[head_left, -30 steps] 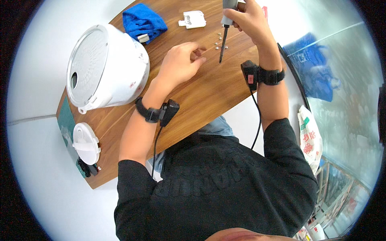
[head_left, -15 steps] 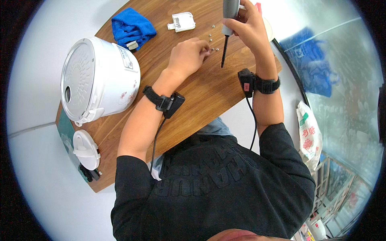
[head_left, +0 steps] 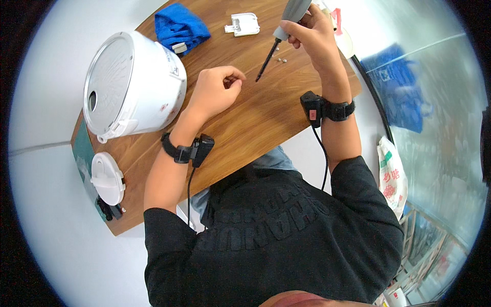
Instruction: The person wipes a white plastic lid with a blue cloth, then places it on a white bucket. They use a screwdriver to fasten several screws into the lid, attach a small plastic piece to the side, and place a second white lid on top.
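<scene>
My right hand [head_left: 318, 38] is wrapped round the grey handle of a screwdriver [head_left: 280, 33], whose black shaft slants down and left over the table. The tip hangs to the right of my left hand [head_left: 217, 91]. That hand is closed in a pinch, thumb against curled fingers; what it holds, if anything, is too small to make out. Several small silvery screws [head_left: 285, 61] lie on the wood behind the screwdriver's shaft. To the left of my left hand, a white rice cooker [head_left: 153, 84] rests tilted on its side, its lid facing left.
A white plastic cover piece [head_left: 244, 24] and a bunched blue cloth [head_left: 180, 28] lie at the table's far side. An oval white lid part [head_left: 107, 179] sits near the left edge of the wooden table [head_left: 240, 133]. A printed white bag [head_left: 391, 176] stands off to the right.
My left hand has lifted off the screws and moved left toward the rice cooker. The screwdriver has swung so its tip points further left. The view has shifted slightly.
</scene>
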A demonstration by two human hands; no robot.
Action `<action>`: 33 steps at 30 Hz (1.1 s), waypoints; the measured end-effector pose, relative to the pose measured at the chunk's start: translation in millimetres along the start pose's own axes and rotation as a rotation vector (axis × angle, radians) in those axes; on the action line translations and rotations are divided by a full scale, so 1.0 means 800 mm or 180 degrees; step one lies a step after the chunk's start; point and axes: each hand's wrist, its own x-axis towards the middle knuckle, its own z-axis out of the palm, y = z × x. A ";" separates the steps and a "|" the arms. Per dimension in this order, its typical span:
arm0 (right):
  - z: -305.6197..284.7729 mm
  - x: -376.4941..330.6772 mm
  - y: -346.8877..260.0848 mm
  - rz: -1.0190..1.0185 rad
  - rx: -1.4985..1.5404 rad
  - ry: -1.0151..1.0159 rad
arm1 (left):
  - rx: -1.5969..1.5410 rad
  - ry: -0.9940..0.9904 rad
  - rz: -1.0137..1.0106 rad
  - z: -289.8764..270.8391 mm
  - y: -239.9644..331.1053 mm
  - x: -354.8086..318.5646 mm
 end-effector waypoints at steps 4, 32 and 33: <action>0.044 -0.004 -0.053 0.0325 0.0104 -0.0354 | -0.0348 0.0319 -0.0265 -0.016 -0.007 -0.055; 0.259 -0.058 -0.155 -0.0681 0.0951 -0.1742 | -0.0291 0.1727 0.0526 -0.122 0.000 -0.249; 0.264 -0.058 -0.157 -0.0725 0.0937 -0.1763 | -0.0325 0.1725 0.0528 -0.125 -0.004 -0.251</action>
